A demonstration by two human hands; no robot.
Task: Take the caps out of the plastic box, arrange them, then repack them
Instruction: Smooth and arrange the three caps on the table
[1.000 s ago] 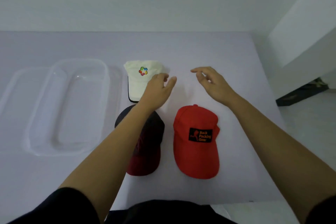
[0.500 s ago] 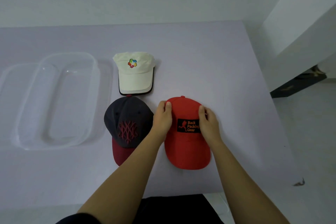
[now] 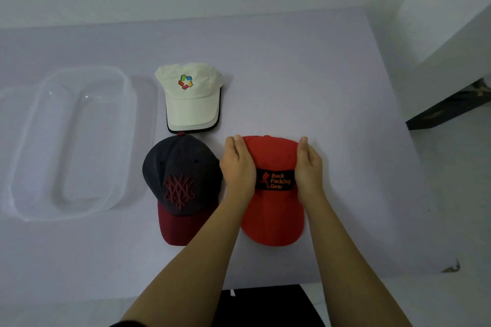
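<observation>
Red cap (image 3: 271,210) on table (image 3: 292,61), just right of dark cap (image 3: 180,167), brim toward person. Gripped at crown by left hand (image 3: 237,164) and right hand (image 3: 308,167), one per side; likely squaring it in line.

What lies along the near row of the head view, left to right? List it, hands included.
Clear plastic box → dark cap → left hand → red cap → right hand.
</observation>
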